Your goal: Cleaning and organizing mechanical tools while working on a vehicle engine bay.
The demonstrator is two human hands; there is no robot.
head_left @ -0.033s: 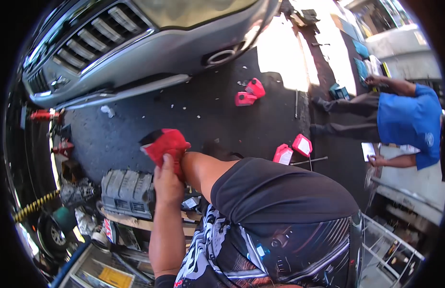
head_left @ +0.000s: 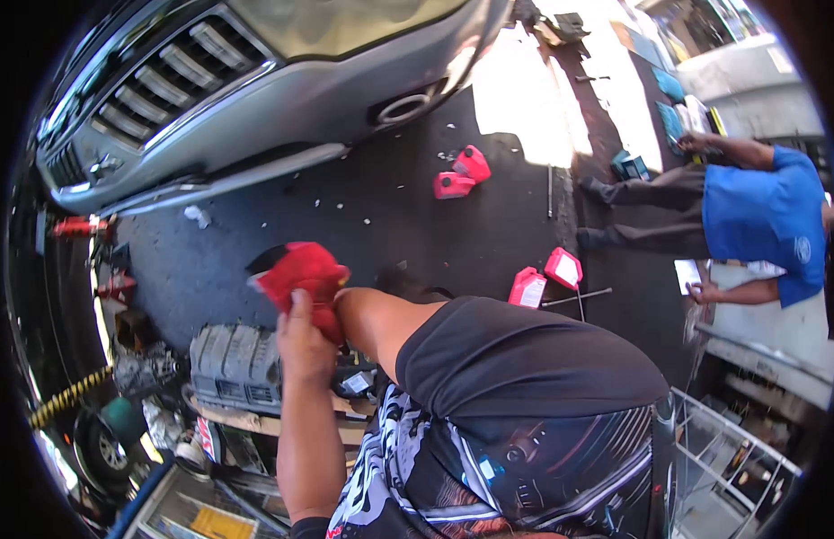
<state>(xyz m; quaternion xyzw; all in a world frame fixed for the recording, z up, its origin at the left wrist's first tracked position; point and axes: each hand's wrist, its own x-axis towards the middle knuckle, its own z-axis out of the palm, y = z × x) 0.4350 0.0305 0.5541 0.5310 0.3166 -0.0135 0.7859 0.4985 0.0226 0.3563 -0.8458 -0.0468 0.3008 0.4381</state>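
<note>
What looks like a red glove with a dark end (head_left: 302, 277) is in front of me, above the dark floor. My left hand (head_left: 305, 346) is closed on its lower edge, thumb lying against the red fabric. From the right, out of a wide black sleeve, my bare right forearm (head_left: 381, 325) reaches the red glove. There my right hand is hidden inside or behind the fabric, so its fingers do not show.
A silver car's front (head_left: 255, 126) spans the upper left. Several pink-red jugs (head_left: 472, 163) stand on the floor. At the right, a person in blue (head_left: 763, 211) holds a white paper (head_left: 687, 277). A grey ribbed part (head_left: 235, 366) lies lower left, near a wheel (head_left: 102, 446).
The red glove and both my arms have shifted slightly left in the picture, as the whole scene has. The glove's dark end is tilted a little differently. My left hand keeps its hold.
</note>
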